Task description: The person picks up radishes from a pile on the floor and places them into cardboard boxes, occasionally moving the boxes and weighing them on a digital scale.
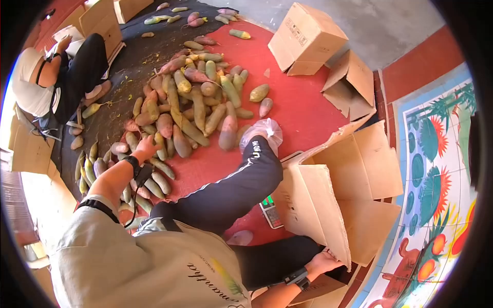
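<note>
Apparent step: picking. Left hand is at the roots piled on the sheet, finger closure unclear; right hand clamps the box flap; lifting likely calls for a full left grip

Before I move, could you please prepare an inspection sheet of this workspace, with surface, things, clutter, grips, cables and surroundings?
Surface: red floor, partly covered by a dark sheet
Job's things: heaped root vegetables; open carton; scale, green display lit, partly hidden by the carton
Clutter: loose vegetables beside the heap; two cardboard boxes farther off
Left grip: among the vegetables; firm hold unclear
Right grip: holds the carton's edge
Cables: dark cord below the left wrist
Surroundings: another person sitting left; painted tiles right
</note>
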Motion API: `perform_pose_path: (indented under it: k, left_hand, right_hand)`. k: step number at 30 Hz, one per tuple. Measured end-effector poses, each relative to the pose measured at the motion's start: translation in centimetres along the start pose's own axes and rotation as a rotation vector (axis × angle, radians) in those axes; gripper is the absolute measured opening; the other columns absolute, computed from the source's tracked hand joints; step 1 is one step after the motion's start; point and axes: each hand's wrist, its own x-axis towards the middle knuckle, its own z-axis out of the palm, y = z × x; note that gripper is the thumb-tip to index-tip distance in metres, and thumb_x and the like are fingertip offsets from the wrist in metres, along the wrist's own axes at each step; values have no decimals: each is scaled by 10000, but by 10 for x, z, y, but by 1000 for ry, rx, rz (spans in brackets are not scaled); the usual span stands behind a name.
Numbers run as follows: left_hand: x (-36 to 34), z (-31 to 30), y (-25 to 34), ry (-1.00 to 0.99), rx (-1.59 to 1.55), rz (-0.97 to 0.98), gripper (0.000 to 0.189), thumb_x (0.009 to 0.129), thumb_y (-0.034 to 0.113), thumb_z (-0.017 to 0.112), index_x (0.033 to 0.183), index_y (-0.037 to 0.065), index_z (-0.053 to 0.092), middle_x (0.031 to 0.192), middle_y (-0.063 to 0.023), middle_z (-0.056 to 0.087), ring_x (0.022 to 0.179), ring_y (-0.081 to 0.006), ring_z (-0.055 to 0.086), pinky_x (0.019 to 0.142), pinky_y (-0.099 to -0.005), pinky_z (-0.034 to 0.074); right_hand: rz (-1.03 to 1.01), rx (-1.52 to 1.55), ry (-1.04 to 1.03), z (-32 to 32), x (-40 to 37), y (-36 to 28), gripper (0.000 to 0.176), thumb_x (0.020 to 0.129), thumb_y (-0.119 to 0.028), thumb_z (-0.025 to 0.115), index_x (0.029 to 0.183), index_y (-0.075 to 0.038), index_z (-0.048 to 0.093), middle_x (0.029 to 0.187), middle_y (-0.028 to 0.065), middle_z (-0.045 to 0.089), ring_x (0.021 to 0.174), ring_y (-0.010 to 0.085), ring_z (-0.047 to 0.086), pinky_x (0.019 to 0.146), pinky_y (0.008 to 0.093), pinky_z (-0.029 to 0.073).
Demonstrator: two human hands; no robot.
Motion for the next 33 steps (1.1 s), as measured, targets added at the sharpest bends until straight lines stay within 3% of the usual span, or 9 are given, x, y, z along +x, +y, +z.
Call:
perform_pose_path:
  k: [2,3,6,11,15,19,22,26,33]
  left_hand:
    - [-25,-8,-15,-150,89,-172,544,735,365,560,1164,48,456,1138,-224,463,1059,-364,455,894,-389,385]
    - [-34,7,-26,-146,91,-147,526,736,351,550,1156,49,457,1116,-232,469,1059,-353,457,899,-391,384]
    - [-54,5,-40,-226,114,-309,538,735,307,551,1197,60,429,1173,-201,456,1103,-330,438,923,-377,374]
    - [-64,31,-61,-296,106,-329,537,738,291,553,1209,71,420,1197,-199,424,1118,-330,426,931,-367,373]
    - [-70,29,-37,-329,45,-371,540,732,299,573,1207,91,422,1222,-172,390,1114,-333,428,909,-378,391]
    - [-68,32,-36,-297,180,-287,548,722,306,591,1211,126,420,1251,-135,371,1188,-293,352,939,-393,352]
    - [-69,40,-44,-346,259,-94,547,738,272,570,1247,163,401,1319,-108,324,1281,-272,187,993,-512,219]
    - [-79,45,-43,-314,420,-7,588,717,234,575,1267,167,381,1273,-104,367,1247,-276,245,986,-521,222]
    - [-72,60,-57,-401,673,114,415,695,161,575,1107,161,522,1144,-81,450,1131,-262,368,973,-514,233]
  right_hand:
    - [59,40,25,-9,8,-4,549,856,-442,389,1232,-42,385,1290,117,384,1158,281,382,962,399,316]
    - [53,11,14,-6,8,-7,549,856,-442,389,1232,-42,385,1290,117,384,1158,281,382,962,399,316]
    - [82,67,20,-12,9,-2,524,853,-420,404,1201,-28,414,1260,129,416,1145,290,394,952,405,324]
    - [102,107,69,-15,14,-3,519,847,-410,428,1195,-25,420,1253,131,422,1141,291,394,949,399,322]
    - [99,125,99,-15,13,-6,516,843,-402,449,1191,-21,423,1242,133,428,1125,293,403,944,394,322]
    - [97,130,116,-9,10,-7,506,841,-395,456,1180,-19,431,1233,136,435,1114,297,408,947,396,322]
    - [72,54,141,-6,10,-8,546,871,-450,368,1119,31,443,1200,170,455,1111,311,418,948,421,328]
    - [73,54,122,-6,10,-8,518,851,-415,428,1125,25,439,1206,163,453,1117,306,415,949,421,329]
    - [84,45,51,-10,14,-8,513,826,-396,486,1128,16,442,1183,164,471,1079,313,445,935,427,348]
